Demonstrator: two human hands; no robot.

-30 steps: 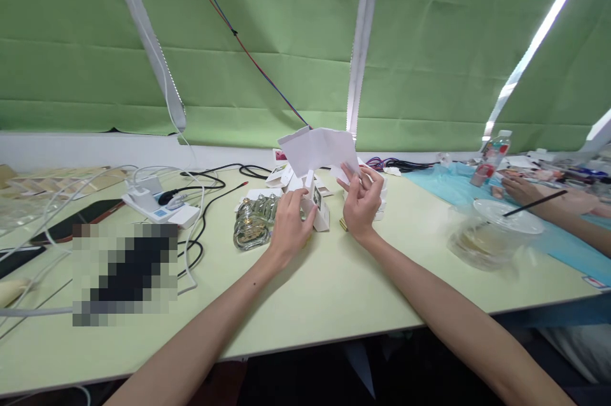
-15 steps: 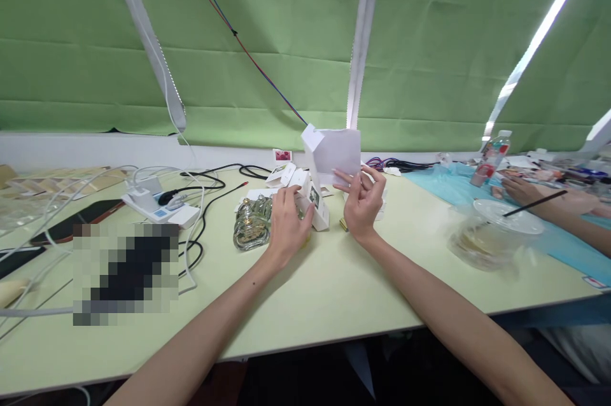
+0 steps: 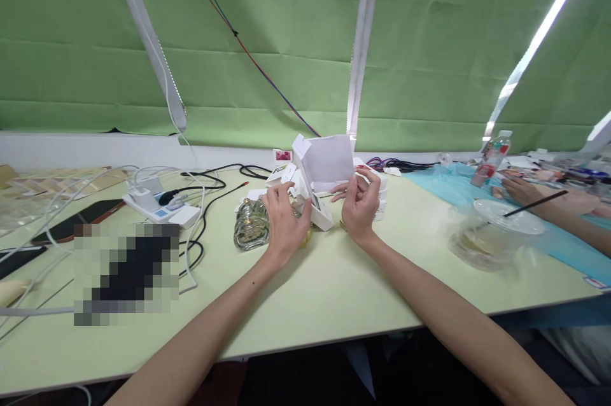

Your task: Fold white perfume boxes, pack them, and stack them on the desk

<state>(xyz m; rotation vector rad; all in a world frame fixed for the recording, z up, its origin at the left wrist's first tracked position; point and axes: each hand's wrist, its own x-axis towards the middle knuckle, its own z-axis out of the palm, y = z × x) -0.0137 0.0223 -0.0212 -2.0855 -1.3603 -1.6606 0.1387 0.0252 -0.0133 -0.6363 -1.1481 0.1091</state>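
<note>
A white box (image 3: pixel 323 217) stands tilted on the table with its broad panel (image 3: pixel 330 161) raised. My left hand (image 3: pixel 287 220) grips the box's left side, thumb along its edge and fingers bent. At the panel's lower right edge, the curled fingers of my right hand (image 3: pixel 361 202) pinch it, though the exact contact is partly hidden. Beside my left hand lie clear glass-like bottles with gold details (image 3: pixel 251 228). Something small and yellow (image 3: pixel 306 239) shows under that hand. Behind my right hand is a stack of white boxes (image 3: pixel 382 197).
To the left are a power strip (image 3: pixel 162 209), tangled cables and phones (image 3: pixel 79 220). On the right stand a clear lidded bowl (image 3: pixel 482 237) with a dark straw and a bottle (image 3: pixel 491 158) on blue sheeting. Another person's hand (image 3: pixel 522 193) is at the far right.
The raised panel has moved left and down, and the box leans more. My right hand has shifted slightly left. More of the white stack behind it shows.
</note>
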